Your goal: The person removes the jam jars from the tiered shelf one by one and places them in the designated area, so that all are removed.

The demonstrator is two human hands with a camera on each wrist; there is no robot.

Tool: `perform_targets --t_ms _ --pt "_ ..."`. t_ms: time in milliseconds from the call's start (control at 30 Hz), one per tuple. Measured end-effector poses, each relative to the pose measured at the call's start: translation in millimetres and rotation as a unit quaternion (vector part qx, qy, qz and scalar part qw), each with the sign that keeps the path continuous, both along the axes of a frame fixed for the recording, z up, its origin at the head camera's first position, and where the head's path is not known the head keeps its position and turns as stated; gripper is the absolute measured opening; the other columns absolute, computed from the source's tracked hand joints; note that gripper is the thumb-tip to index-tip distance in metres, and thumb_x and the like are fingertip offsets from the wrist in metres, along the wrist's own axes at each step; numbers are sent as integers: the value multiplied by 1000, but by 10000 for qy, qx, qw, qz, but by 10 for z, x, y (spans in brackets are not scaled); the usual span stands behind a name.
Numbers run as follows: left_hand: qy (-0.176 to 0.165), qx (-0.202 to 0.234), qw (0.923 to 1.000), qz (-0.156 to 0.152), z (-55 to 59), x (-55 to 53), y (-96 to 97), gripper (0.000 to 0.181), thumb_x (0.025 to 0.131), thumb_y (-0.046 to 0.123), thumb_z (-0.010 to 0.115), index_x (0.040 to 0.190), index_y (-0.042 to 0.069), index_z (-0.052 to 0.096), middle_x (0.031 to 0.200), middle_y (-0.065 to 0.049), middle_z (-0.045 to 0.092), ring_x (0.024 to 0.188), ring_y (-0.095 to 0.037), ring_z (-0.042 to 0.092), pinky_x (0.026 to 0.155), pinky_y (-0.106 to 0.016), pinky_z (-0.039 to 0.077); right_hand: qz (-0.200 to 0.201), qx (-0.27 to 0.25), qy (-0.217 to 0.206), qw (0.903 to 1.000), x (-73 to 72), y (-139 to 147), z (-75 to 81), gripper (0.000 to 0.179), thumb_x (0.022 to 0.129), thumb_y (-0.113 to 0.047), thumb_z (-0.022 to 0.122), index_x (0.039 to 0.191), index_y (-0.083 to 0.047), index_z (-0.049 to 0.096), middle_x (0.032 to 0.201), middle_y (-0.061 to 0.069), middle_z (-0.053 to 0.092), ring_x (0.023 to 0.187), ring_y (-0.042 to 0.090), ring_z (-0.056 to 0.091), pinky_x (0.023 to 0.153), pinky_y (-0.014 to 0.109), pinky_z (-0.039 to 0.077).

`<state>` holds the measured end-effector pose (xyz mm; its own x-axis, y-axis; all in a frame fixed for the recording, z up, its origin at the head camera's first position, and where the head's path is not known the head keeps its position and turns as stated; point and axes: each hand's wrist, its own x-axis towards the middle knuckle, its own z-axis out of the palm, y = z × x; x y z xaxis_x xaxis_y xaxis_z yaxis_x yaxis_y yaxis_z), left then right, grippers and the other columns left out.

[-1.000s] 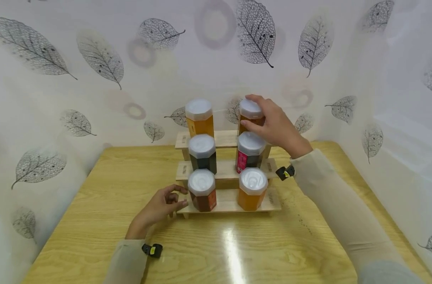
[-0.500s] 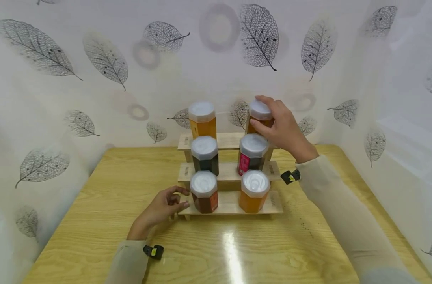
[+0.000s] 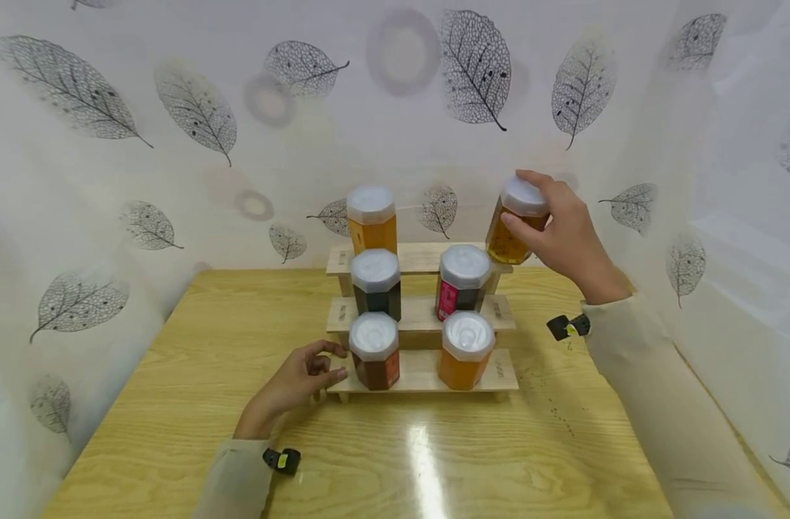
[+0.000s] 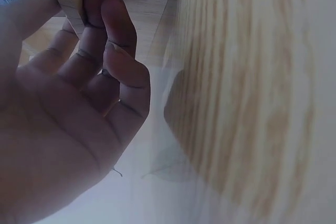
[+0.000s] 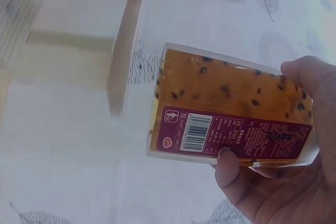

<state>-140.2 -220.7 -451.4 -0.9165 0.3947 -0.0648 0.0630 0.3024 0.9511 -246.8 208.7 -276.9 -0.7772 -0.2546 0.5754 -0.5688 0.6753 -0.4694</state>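
three-tier pale wooden rack (image 3: 421,369) on yellow wooden table (image 3: 181,346) | octagonal white-lidded amber jar (image 3: 508,242) in right hand (image 3: 569,238), at top tier's (image 3: 421,257) right end

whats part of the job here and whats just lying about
Likely the job:
amber jar, in the right hand
wooden stand, left hand at its end
five other jars on it

Just around:
table
leaf-print backdrop
black wrist devices

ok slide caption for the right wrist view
A right hand grips a dark-specked orange jar, its purple label and barcode in plain view.
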Motion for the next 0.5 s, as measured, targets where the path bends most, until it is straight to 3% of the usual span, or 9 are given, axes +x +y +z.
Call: perform_targets --t_ms 167,500 --pt "-45 -39 10000 54 -1 9 5 34 100 15 71 130 1 60 74 -5 57 63 -18 51 50 -29 49 -189 -31 -12 9998 93 188 -2 64 98 -18 73 155 -12 46 140 23 53 108 36 54 73 12 39" --pt "-30 -43 9999 94 2 13 -2 34 100 14 72 129 1 62 73 -5 57 63 -20 52 49 -30 49 -474 -1 -210 9987 201 542 -105 66 99 -20 72 157 -12 43 139 26 52 108 40 53 71 9 36"
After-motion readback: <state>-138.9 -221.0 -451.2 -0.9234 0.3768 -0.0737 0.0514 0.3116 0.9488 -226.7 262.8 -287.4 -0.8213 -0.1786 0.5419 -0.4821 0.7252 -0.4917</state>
